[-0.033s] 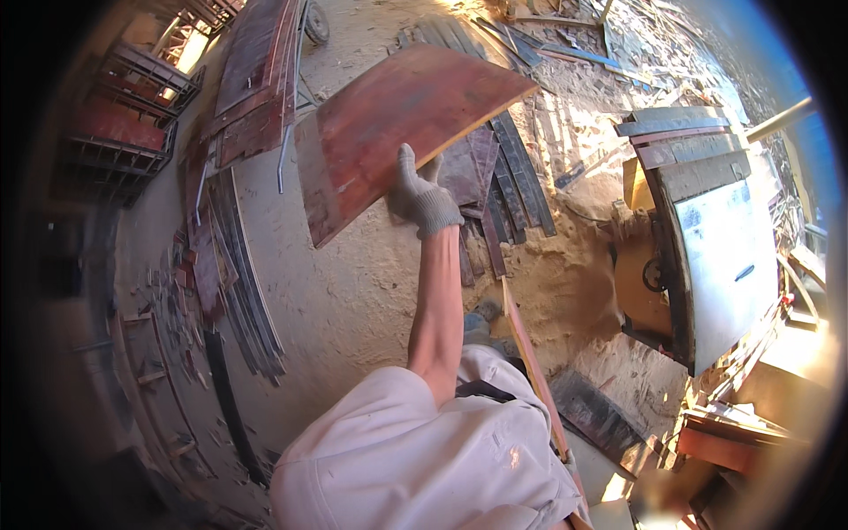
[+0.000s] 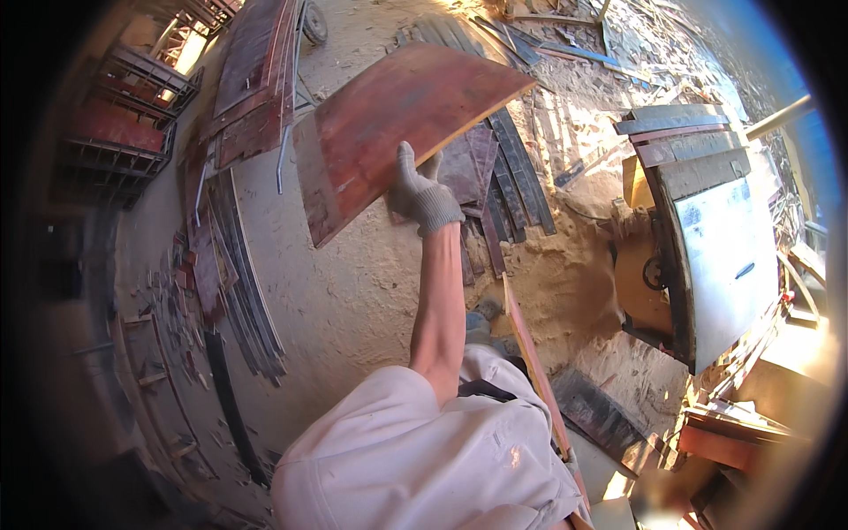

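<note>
My left hand (image 2: 420, 190), in a grey knitted glove, grips the near edge of a reddish-brown plywood board (image 2: 406, 106). The thumb lies over its top face, and the other fingers are mostly hidden underneath. This board is held tilted in front of me, above the floor. Along my right side runs a long, narrow wooden edge (image 2: 527, 349), pale and reddish, slanting back past my shirt. A small greyish patch beside it could be part of my right glove, but the shirt hides nearly all of that hand, and its fingers cannot be made out.
Dark planks (image 2: 517, 181) lie on the dusty floor beyond the board. At right stands a saw-table-like bench with a shiny metal top (image 2: 729, 265) and a handwheel. Long strips (image 2: 238, 283) lie at left, near a cart stacked with panels (image 2: 252, 62). Offcuts (image 2: 618, 53) cover the far right.
</note>
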The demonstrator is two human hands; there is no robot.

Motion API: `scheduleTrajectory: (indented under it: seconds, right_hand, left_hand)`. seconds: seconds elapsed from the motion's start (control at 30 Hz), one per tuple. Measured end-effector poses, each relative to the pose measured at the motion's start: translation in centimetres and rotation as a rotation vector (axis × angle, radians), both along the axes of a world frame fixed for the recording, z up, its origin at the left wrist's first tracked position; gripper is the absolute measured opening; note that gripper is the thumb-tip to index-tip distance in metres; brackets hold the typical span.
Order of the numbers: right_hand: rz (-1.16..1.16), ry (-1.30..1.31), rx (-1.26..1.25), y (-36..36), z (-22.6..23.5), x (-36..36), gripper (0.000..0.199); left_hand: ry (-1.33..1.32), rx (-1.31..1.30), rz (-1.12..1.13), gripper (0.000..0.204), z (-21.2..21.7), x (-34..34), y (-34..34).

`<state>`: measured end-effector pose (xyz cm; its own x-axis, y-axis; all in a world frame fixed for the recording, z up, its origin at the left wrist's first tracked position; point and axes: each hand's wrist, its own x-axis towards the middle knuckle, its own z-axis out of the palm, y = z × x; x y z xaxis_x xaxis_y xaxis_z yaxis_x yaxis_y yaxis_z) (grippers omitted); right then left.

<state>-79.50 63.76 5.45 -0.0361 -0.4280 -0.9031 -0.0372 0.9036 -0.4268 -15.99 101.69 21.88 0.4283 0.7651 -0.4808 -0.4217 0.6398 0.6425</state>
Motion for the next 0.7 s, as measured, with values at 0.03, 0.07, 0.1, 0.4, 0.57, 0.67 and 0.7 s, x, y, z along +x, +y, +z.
scheduleTrajectory:
  seconds: [0.03,0.07,0.1,0.4,0.57,0.67,0.7]
  right_hand:
    - [0.002,-0.002,-0.003,0.4,0.0,0.0,0.014]
    - [0.005,-0.006,-0.01,0.6,0.3,-0.1,0.014]
    - [0.011,-0.019,-0.002,0.9,0.3,0.0,0.014]
    - [-0.03,-0.062,0.04,0.5,0.6,-2.0,0.014]
    - [-0.111,-0.034,0.092,0.1,-0.5,-1.6,0.014]
    - [-0.109,-0.019,0.089,0.0,-0.7,-1.2,0.015]
    - [-0.105,-0.019,0.085,-0.1,-0.6,-1.2,0.016]
  left_hand:
    - [-0.019,0.004,0.016,0.044,0.3,0.5,-0.3]
    - [-0.023,-0.001,0.029,0.044,0.5,0.9,-0.6]
    - [-0.023,-0.009,0.039,0.045,0.7,1.3,-0.9]
    - [-0.076,0.005,0.089,0.045,1.7,2.8,-0.6]
    - [-0.128,0.022,0.065,0.043,2.9,1.6,1.1]
    - [-0.161,0.047,0.122,0.044,1.7,2.5,0.9]
    - [-0.201,0.063,0.114,0.043,0.7,3.1,0.5]
